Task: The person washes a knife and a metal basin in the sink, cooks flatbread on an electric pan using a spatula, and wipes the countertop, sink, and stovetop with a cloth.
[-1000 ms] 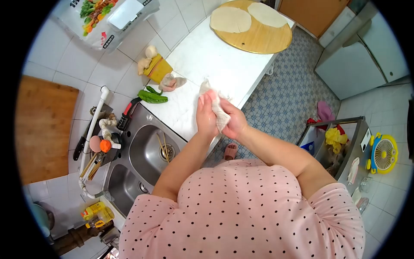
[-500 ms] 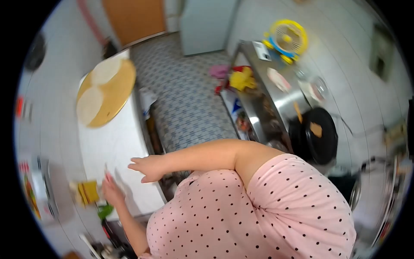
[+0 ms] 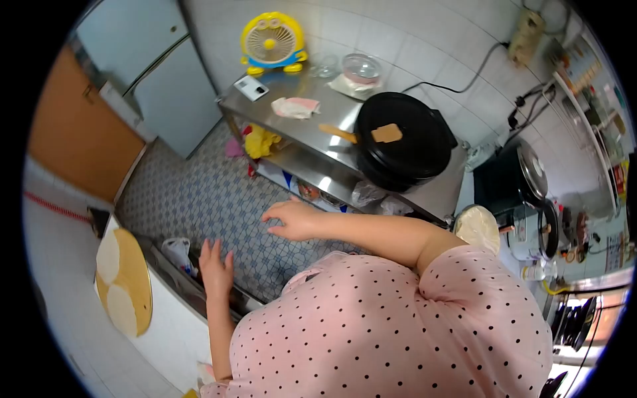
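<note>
My left hand (image 3: 216,273) is raised beside the edge of the white counter (image 3: 174,338), fingers spread and nothing in them. To its right, my right hand (image 3: 292,220) hovers over the tiled floor, its fingers apart and holding nothing. A round yellow board (image 3: 136,282) lies on the counter at the left, with two thin, pale dough rounds (image 3: 122,310) on it. On the steel table (image 3: 265,117) sits a large black electric pan (image 3: 415,152). A wooden spreader (image 3: 387,133) rests on its top, and a wooden handle (image 3: 337,132) sticks out at its left.
A yellow toy-like fan (image 3: 271,41), a white scale (image 3: 251,87), a folded cloth (image 3: 295,107) and a glass bowl (image 3: 361,67) stand on the steel table. A black cord (image 3: 458,86) runs along the wall. A refrigerator (image 3: 156,73) stands at the back left.
The view has swung right, towards the steel table and black pan. My left hand has left the counter, where its fingers were near a thin blurred item; both hands are now off it.
</note>
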Demonstrator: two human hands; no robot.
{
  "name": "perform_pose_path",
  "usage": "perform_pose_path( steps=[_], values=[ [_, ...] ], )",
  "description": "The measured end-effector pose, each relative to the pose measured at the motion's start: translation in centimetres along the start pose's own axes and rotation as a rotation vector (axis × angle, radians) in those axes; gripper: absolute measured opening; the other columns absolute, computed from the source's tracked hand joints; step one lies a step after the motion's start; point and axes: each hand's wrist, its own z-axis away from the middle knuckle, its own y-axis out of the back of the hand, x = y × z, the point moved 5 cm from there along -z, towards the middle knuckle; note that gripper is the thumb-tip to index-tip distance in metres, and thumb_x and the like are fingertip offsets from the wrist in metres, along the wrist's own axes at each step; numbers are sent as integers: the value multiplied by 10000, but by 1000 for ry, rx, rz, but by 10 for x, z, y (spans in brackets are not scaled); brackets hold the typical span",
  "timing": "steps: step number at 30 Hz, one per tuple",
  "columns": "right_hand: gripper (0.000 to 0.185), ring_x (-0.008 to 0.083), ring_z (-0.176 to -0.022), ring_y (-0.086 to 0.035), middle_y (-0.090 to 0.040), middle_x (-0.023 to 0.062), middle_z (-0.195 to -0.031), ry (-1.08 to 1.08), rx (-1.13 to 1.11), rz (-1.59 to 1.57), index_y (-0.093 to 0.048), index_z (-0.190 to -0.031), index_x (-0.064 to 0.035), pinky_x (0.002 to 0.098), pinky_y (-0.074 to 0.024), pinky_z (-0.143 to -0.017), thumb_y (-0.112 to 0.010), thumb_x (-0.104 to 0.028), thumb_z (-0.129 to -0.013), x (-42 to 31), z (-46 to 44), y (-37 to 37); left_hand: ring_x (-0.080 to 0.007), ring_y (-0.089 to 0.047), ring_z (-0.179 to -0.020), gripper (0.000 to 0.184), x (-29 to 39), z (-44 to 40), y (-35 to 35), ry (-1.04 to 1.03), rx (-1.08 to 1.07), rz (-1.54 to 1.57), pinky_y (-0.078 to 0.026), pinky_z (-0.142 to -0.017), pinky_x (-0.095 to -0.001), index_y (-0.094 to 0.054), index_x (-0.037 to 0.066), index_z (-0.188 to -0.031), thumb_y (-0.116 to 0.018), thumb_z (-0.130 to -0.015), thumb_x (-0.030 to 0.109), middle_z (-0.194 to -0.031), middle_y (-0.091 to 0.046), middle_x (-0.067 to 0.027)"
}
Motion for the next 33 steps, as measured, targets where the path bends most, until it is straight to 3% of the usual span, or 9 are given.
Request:
perform_pose_path(
  steps=[2,5,7,9,15,26,29,33],
  values=[
    [307,279,-1064,-576,-605,93,-1175,-29,136,6,-610,-1122,-92,511,-274,-1058,-602,-275,-875,18,30,42,-427,-435,-1241,458,55,-31,-15,-122,-67,49,-367,-1025,-442,-542,40,-1263,-649,-844,187,-1402,-399,-262],
    [297,286,-1053,-579,-610,100,-1158,-47,303,16,-615,-1107,-77,467,-361,-1004,-620,-242,-861,46,77,98,-420,-453,-1238,443,128,-64,-37,-253,-156,114,-406,-996,-431,-543,50,-1266,-638,-855,188,-1411,-395,-251],
    [245,306,-1005,-592,-619,126,-1106,1,466,-35,-634,-1048,-42,348,-481,-859,-643,-159,-833,69,104,129,-413,-462,-1235,435,170,-82,-46,-303,-190,125,-427,-979,-425,-543,57,-1268,-632,-862,186,-1415,-398,-241],
    [246,323,-975,-595,-618,137,-1065,23,620,-27,-628,-1025,-42,385,-484,-844,-647,-178,-820,84,133,158,-396,-473,-1231,429,209,-101,-47,-375,-161,150,-439,-966,-419,-543,65,-1267,-630,-864,184,-1409,-412,-224],
    [223,308,-978,-598,-634,119,-1045,-130,863,-94,-635,-1014,-38,378,-482,-851,-650,-138,-815,131,185,196,-400,-479,-1216,421,292,-150,-52,-488,-105,183,-439,-967,-413,-557,80,-1250,-643,-853,189,-1394,-424,-228],
    [319,312,-1051,-527,-609,100,-1153,-354,856,355,-636,-1074,-50,403,-420,-931,-679,-185,-788,143,191,208,-386,-508,-1181,407,329,-218,-84,-714,-160,45,-426,-978,-407,-579,69,-1228,-649,-848,197,-1333,-492,-226],
    [339,304,-1072,-508,-596,105,-1172,-448,856,427,-643,-1085,-59,408,-401,-941,-673,-216,-786,144,177,207,-383,-503,-1180,395,331,-232,-90,-743,-291,71,-416,-996,-413,-596,51,-1195,-654,-841,216,-1260,-542,-238],
    [363,310,-1066,-508,-594,116,-1169,-580,860,484,-636,-1102,-63,412,-396,-933,-674,-236,-785,152,156,206,-374,-563,-1086,363,336,-243,-92,-848,-376,77,-459,-927,-420,-611,36,-1156,-647,-846,221,-1190,-594,-209]
  ],
)
